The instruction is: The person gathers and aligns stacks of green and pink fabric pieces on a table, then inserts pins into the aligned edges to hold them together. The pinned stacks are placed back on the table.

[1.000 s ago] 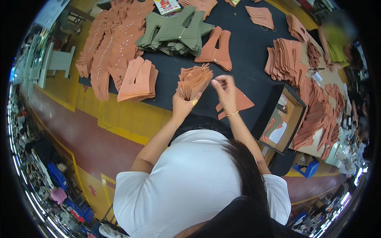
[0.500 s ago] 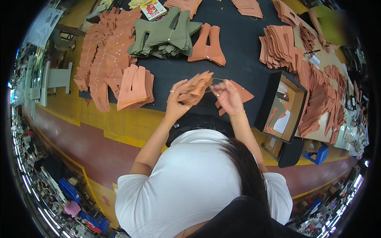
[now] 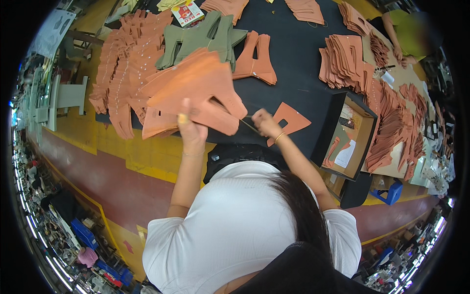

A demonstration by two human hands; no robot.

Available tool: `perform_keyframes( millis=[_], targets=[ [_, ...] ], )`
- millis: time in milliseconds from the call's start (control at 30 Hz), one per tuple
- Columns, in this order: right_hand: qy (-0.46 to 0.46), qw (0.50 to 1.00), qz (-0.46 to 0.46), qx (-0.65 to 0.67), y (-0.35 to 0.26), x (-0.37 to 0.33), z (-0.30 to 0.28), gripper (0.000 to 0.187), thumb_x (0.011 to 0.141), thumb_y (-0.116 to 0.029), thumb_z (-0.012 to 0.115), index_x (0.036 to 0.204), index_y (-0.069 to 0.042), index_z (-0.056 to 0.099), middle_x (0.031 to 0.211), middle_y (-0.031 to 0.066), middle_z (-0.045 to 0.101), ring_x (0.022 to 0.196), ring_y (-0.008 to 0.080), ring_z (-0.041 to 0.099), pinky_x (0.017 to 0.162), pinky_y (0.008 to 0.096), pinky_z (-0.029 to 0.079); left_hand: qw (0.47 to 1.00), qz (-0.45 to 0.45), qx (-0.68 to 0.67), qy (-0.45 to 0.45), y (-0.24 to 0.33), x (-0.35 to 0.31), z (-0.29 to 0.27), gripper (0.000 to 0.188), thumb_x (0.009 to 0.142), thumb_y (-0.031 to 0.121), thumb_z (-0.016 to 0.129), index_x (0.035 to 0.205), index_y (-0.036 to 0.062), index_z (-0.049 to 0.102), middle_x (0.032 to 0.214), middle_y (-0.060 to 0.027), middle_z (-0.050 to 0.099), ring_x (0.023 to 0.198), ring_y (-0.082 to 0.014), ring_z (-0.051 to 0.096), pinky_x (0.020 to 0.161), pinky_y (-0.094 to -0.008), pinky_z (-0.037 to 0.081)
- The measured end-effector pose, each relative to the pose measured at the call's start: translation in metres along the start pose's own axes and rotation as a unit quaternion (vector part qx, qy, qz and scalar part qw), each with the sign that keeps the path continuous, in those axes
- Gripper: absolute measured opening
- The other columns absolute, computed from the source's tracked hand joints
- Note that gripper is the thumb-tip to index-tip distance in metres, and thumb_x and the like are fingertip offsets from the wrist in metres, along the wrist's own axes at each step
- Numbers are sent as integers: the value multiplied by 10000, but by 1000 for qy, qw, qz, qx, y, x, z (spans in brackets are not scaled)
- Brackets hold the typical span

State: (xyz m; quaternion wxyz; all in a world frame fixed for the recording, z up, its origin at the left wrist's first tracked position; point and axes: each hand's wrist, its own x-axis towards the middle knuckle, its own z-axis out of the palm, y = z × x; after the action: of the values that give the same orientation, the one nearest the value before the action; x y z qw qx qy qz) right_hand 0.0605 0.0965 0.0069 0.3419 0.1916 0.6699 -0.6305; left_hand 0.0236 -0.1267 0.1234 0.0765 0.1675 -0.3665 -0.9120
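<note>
My left hand (image 3: 192,128) grips a bundle of orange-brown cut leather-like pieces (image 3: 196,83), fanned flat and tilted over the table, its thumb on top. A slot runs between the two prongs at the bundle's near end. From that end a thin elastic band (image 3: 249,126) stretches to my right hand (image 3: 267,123), whose fingers are closed around it. Just beyond my right hand a loose orange-brown piece (image 3: 293,117) lies on the black tabletop. Part of another stack (image 3: 155,128) shows beneath the held bundle. The exact material cannot be told.
Behind the bundle lies a green stack (image 3: 215,34), with a banded orange-brown stack (image 3: 255,61) beside it. Long rows of pieces (image 3: 110,73) cover the left side. At right stand an open black box (image 3: 320,132) and more piles (image 3: 342,59). Another person's arm (image 3: 391,34) reaches in there.
The bundle has turned from edge-on to broad side up and moved left with my left hand. My right hand has shifted slightly left and lower, still pulling the band.
</note>
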Motion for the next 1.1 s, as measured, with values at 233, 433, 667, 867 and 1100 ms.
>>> perform_keyframes(
  millis=[233,433,667,867,1100],
  targets=[
    [70,989,11,-126,19,16,-69,147,964,-189,541,940,-46,519,710,72,574,593,173,589,515,322,463,912,208,348,-57,16,-4,-7,502,809,98,763,1226,-45,524,1172,-130,593,1044,-207,585,916,-317,471],
    [268,904,-134,-307,40,20,-139,176,892,-141,614,1038,-62,555,837,94,607,738,244,645,668,372,538,910,17,396,-119,32,8,-2,457,797,83,764,1178,-50,550,1086,-121,635,941,-172,625,795,-285,515],
    [457,788,-157,-381,8,4,-153,529,793,-230,756,1257,-102,538,1252,155,528,1122,362,542,921,495,467,862,-26,501,-66,-31,14,-20,401,845,145,747,1152,-40,567,1034,-78,654,893,-141,610,783,-273,491],
    [4,982,-141,-122,-4,20,-10,824,788,-284,810,1404,-21,329,1124,166,584,958,236,637,840,360,539,805,-2,588,-72,-93,20,-45,447,798,250,749,1091,-41,577,1008,-204,669,944,-342,657,822,-399,503],
    [9,997,-75,12,5,41,19,1141,730,-283,843,1512,-25,52,1205,275,524,1084,310,617,909,366,524,861,-328,345,-180,-102,50,-75,998,682,325,872,1427,-11,298,1290,-227,535,1228,-330,528,1029,-406,440]
  ],
)
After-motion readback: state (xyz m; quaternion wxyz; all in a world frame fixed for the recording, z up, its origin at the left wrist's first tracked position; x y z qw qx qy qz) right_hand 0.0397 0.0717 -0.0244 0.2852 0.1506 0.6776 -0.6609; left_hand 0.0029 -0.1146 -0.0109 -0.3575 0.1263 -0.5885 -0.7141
